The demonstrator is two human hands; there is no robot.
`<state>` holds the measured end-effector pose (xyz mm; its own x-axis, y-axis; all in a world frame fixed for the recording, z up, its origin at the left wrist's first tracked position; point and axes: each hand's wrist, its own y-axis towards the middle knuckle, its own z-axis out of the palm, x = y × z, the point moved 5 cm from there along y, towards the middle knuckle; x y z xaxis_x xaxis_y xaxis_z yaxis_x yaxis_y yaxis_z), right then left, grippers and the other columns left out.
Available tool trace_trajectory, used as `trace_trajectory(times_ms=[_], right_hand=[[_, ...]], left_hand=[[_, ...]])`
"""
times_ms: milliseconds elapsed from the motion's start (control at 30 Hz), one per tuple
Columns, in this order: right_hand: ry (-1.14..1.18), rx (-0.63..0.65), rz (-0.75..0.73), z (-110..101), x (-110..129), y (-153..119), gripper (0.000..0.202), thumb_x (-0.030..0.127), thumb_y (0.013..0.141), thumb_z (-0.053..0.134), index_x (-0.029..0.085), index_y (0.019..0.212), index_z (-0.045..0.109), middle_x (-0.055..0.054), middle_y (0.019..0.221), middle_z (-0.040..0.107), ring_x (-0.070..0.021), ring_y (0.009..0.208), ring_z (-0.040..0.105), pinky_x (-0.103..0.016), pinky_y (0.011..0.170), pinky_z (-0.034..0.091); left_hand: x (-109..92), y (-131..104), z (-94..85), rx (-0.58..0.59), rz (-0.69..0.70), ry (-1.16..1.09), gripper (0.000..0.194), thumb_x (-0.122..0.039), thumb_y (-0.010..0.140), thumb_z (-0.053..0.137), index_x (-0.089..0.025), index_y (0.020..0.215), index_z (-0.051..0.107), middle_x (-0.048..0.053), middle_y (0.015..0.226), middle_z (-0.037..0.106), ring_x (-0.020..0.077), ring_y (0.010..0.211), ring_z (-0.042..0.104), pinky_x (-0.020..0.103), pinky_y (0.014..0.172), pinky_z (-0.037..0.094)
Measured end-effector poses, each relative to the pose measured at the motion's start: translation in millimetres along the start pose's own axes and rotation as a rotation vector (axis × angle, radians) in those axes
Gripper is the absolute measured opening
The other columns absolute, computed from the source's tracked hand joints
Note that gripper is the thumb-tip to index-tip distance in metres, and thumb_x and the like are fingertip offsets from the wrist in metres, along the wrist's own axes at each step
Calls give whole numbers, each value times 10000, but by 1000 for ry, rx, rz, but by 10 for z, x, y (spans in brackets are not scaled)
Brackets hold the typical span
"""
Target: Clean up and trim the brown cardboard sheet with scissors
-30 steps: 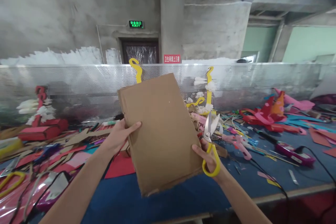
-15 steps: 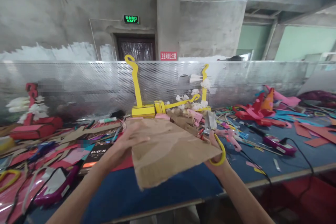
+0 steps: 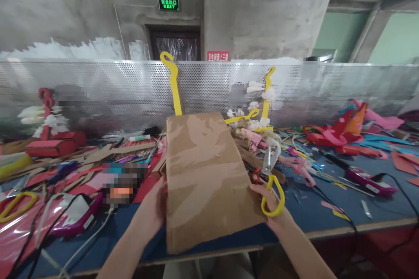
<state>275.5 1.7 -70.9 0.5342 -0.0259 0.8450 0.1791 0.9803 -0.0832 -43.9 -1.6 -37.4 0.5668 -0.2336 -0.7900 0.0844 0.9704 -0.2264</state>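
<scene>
A piece of brown cardboard (image 3: 207,183) is tilted up in front of me above the blue table, its right edge slanting and its lower edge uneven. My left hand (image 3: 159,200) grips its left edge, with most of the fingers hidden behind it. At the lower right edge is my right hand (image 3: 270,202), touching the cardboard. Yellow-handled scissors (image 3: 274,196) hang on that same hand, one handle loop round the fingers and the metal blades pointing up and away from me.
Yellow hook-shaped pieces (image 3: 176,91) with white tufts stand along a perforated metal screen (image 3: 131,91). A red hook piece (image 3: 49,144) stands left. Purple tools with black cords (image 3: 371,183) lie on both sides. A pink glue gun (image 3: 301,170) and paper scraps lie right.
The cardboard has swung from lying nearly flat to a steeper tilt facing me. My left hand has moved from its top surface to its left edge. The scissors blades show more fully.
</scene>
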Motion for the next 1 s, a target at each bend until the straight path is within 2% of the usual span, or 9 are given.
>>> trace_trajectory(times_ms=[100,233,367,433,567,667,733,900,1000], right_hand=[[-14,30,-3,75,4,-30,420,279,595,881,273,917,612,9,908,773,-271,840,741,-366,725,576],[1,47,-32,141,-17,-73,464,267,580,900,271,920,584,10,919,774,-262,826,743,-347,713,567],[30,-4,-103,135,-93,-77,494,272,580,914,261,911,548,10,931,770,-271,949,743,-337,788,572],[47,-24,-145,144,-158,-83,487,279,582,916,256,887,537,10,952,771,-255,994,734,-330,857,563],[8,-13,-130,243,-332,-137,467,334,613,913,253,882,539,2,957,766,-233,985,722,-307,865,547],[-72,-28,-187,313,-313,-181,455,398,650,903,246,917,567,-5,951,734,-208,918,696,-278,797,533],[-144,-16,-226,344,-211,-175,430,472,700,868,236,926,589,10,848,673,-169,760,638,-255,680,501],[-470,128,-285,415,167,-5,457,641,827,708,212,786,556,61,620,430,-111,532,386,-246,493,316],[-736,134,-441,466,390,197,458,630,797,730,196,771,586,30,666,514,-130,595,446,-257,546,365]], left_hand=[[261,-306,-75,8,-121,-104,484,-545,919,605,-205,1252,697,134,1174,777,331,1185,696,443,969,589],[497,-530,-303,-67,-34,-120,480,-392,844,765,-270,1300,674,80,1242,764,315,1198,690,413,977,588],[953,-576,-462,-143,-35,-401,523,-441,815,783,-305,1308,670,90,1206,776,361,1185,690,557,1013,552],[1194,-584,-375,-143,8,-449,531,-498,799,778,-398,1307,657,40,1215,776,344,1251,652,586,1085,492],[1461,-612,124,-122,70,-473,674,-269,714,889,-395,1324,632,42,1253,758,334,1259,647,570,1090,503],[1360,-615,407,-260,73,-337,635,-142,782,842,-277,1356,604,112,1249,750,287,1188,694,442,999,592],[1154,-574,488,-287,90,-288,560,-78,836,772,-229,1347,599,135,1268,736,265,1125,723,393,913,637],[474,-273,503,-183,125,-246,404,7,878,660,-177,1238,650,120,1142,779,205,896,775,270,657,666],[92,5,591,-96,157,-265,324,33,869,640,-144,1138,678,85,989,801,180,814,774,252,644,665]])
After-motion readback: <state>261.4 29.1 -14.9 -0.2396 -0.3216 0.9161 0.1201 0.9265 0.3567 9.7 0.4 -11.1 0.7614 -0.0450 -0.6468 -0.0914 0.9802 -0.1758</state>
